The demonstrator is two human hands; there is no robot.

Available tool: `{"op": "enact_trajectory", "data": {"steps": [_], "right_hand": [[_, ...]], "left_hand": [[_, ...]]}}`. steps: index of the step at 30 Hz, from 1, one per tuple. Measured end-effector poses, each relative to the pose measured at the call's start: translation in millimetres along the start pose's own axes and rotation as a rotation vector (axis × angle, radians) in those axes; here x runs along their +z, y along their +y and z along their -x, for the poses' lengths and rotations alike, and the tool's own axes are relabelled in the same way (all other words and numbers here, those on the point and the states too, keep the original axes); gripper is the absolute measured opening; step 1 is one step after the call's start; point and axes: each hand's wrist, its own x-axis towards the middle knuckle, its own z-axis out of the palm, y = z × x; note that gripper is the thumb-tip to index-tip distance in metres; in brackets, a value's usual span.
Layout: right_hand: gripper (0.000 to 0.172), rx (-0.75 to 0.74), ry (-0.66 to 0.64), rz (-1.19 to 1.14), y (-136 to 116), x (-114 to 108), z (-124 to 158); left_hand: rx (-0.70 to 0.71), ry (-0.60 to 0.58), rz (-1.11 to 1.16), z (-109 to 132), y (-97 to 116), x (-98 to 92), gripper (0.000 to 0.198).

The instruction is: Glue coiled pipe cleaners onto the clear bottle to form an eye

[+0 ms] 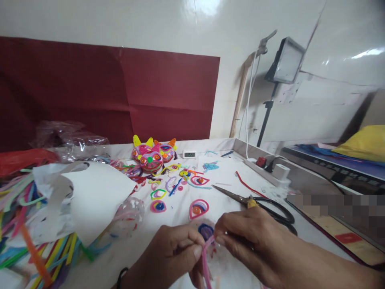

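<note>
Both hands meet at the bottom middle of the head view. My left hand [180,251] pinches a pink strip [205,265] between thumb and finger. On its right, my right hand [249,237] grips the strip's upper end with thumb and forefinger. The strip bends at the top and hangs down past the left fingertips. Just behind the fingers lies a dark blue and purple oval piece [206,231], partly hidden. Beyond it sits a pink-rimmed eye shape [198,209] with an orange centre. Black-handled scissors [255,198] lie partly behind my right hand.
Decorated colourful faces [151,161] and a small white digital timer [189,154] stand at the back. Many coloured strips [57,257] and white paper [96,196] cover the left. A power strip [264,172] and a tablet-like device [337,228] are at right.
</note>
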Motion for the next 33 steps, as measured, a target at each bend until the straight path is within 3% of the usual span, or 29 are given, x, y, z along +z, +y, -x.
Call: {"op": "enact_trajectory", "data": {"steps": [4, 9, 17, 22, 25, 27, 33], "right_hand": [[0.022, -0.003, -0.013, -0.01, -3.1, -1.5, 2.0], [0.021, -0.033, -0.091, -0.005, -7.8, 2.6, 2.6], [0.022, -0.101, 0.016, 0.053, -8.6, 14.8, 6.4], [0.023, -0.105, 0.095, 0.087, -6.3, 23.8, 8.7], [0.023, -0.106, 0.084, 0.036, -7.6, 24.8, 9.1], [0.024, -0.082, 0.081, -0.012, -9.1, 23.6, 8.2], [0.026, 0.033, 0.153, -0.073, -12.3, 19.1, 6.9]], "left_hand": [[0.043, 0.054, -0.147, 1.3, -1.5, 0.9, 0.011], [0.354, 0.314, -0.665, 2.2, -6.1, 4.5, 0.014], [0.623, 0.564, -1.036, 5.0, -6.3, 9.9, 0.017], [0.641, 0.622, -1.165, 6.4, -11.1, 10.4, 0.019], [0.635, 0.634, -1.139, 6.7, -14.8, 9.3, 0.018], [0.574, 0.582, -1.021, 5.9, -14.7, 7.9, 0.017], [0.057, 0.309, -0.098, -0.8, -9.7, 7.8, 0.012]]}}
